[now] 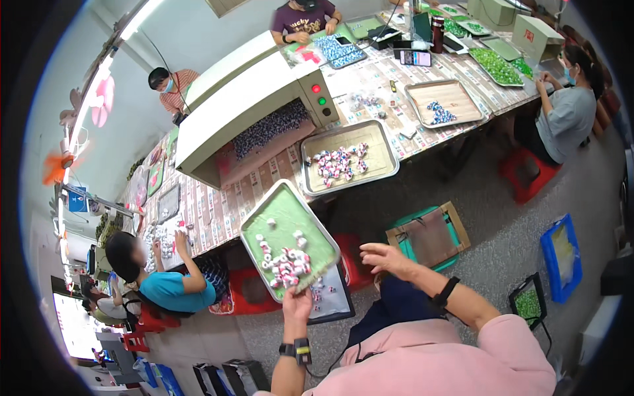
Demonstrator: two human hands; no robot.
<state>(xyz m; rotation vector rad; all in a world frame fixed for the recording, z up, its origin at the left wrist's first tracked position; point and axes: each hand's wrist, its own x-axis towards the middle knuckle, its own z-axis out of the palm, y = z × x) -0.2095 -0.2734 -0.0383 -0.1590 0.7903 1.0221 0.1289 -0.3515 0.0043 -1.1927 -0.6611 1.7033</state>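
My left hand grips the near corner of a metal-rimmed tray with a green lining, holding it tilted off the table's near edge. Small white pieces with red and dark marks lie heaped toward the tray's near end, and a few more are scattered above the heap. My right hand is in the air to the right of the tray, fingers spread, holding nothing. Just beyond the held tray, a second metal tray rests on the table with similar red, white and blue pieces.
A long beige machine with a red and a green button stands on the table; many small pieces show in its opening. Co-workers sit around the table, one in a blue shirt at the left. Red stools and a blue crate stand below.
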